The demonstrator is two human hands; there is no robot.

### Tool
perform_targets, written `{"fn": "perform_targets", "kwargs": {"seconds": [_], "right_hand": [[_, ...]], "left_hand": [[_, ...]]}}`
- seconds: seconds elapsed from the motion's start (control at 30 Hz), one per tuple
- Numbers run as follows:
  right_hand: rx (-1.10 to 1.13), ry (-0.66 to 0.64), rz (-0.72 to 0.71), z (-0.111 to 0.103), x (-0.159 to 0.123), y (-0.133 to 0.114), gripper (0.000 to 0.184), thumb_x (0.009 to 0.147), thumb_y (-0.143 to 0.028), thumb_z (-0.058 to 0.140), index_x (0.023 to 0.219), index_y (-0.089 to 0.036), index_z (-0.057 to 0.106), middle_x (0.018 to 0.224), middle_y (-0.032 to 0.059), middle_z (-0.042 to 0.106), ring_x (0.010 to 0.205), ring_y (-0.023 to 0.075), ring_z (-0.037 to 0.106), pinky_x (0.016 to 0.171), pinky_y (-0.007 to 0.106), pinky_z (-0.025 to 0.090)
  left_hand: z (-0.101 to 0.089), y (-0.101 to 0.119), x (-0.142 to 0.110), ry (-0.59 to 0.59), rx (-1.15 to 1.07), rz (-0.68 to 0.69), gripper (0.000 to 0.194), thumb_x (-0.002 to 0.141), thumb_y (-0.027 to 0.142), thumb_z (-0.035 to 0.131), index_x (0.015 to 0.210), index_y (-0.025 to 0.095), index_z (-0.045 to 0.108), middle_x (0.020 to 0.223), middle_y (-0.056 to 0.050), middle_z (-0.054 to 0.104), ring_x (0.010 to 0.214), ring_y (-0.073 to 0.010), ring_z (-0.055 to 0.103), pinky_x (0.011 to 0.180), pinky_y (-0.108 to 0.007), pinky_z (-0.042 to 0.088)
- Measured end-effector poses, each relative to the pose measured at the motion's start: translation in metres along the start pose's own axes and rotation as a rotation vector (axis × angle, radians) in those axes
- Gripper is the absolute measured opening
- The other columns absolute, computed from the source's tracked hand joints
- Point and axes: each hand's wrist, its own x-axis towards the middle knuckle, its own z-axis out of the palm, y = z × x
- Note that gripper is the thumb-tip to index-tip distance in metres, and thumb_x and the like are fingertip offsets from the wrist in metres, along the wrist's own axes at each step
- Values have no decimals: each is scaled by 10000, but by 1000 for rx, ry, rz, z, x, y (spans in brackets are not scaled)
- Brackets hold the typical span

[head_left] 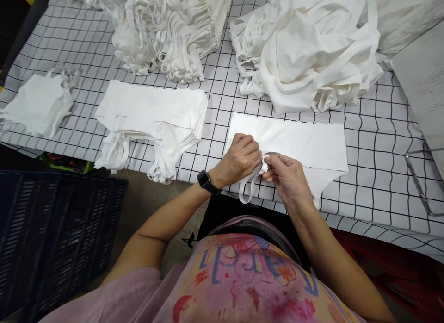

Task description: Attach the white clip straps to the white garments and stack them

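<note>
Pinching thin white strap (264,164): left hand (241,158), right hand (289,177) | flat smooth white garment (305,145) | gridded tablecloth (378,175)

A black smartwatch (207,181) with a dark square face sits on the left wrist. Below the watch, the shirt (239,281) is pale pink with short sleeves, printed across the front with blue letters and red, orange and pink splashes. Both forearms are bare, and the right wrist carries nothing.

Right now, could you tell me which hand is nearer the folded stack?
Left. The left hand is just right of the folded stack; the right hand is farther right, beyond it.
</note>
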Motion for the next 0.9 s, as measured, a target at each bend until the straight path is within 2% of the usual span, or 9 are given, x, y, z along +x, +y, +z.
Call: {"fn": "perform_targets", "kwargs": {"seconds": [0.23, 0.53, 0.7, 0.9], "right_hand": [[-1, 57, 1, 0, -1, -1, 148, 640, -267, 773, 623, -167, 665, 481, -33, 576, 416, 89, 590, 405, 157, 469], [-9, 33, -29, 3, -4, 0, 177, 636, -256, 767, 564, -169, 630, 480, -20, 589, 407, 83, 581, 397, 153, 453], [-35, 26, -40, 2, -1, 1, 185, 649, -260, 770, 564, -168, 634, 483, -15, 598, 409, 81, 569, 402, 154, 449], [-138, -76, 21, -1, 3, 4, 221, 632, -293, 744, 523, -180, 588, 406, -24, 544, 335, 65, 459, 337, 153, 334]], "left_hand": [[1, -1, -1, 1, -20, -13, 245, 1035, 171, 463, 873, 184, 646, 898, -57, 672, 939, -215, 583, 904, -445, 443], [2, 1, 0, 18, 28, 35, 307, 1040, 151, 437, 784, 185, 603, 814, -49, 626, 881, -204, 544, 896, -423, 446], [2, 2, 1, -22, 42, 60, 327, 1032, 120, 424, 751, 185, 579, 787, -50, 610, 852, -205, 522, 884, -410, 450], [-6, 1, -1, -12, 48, 130, 290, 1001, 118, 456, 739, 178, 564, 788, -57, 598, 864, -211, 514, 889, -396, 463]]}}
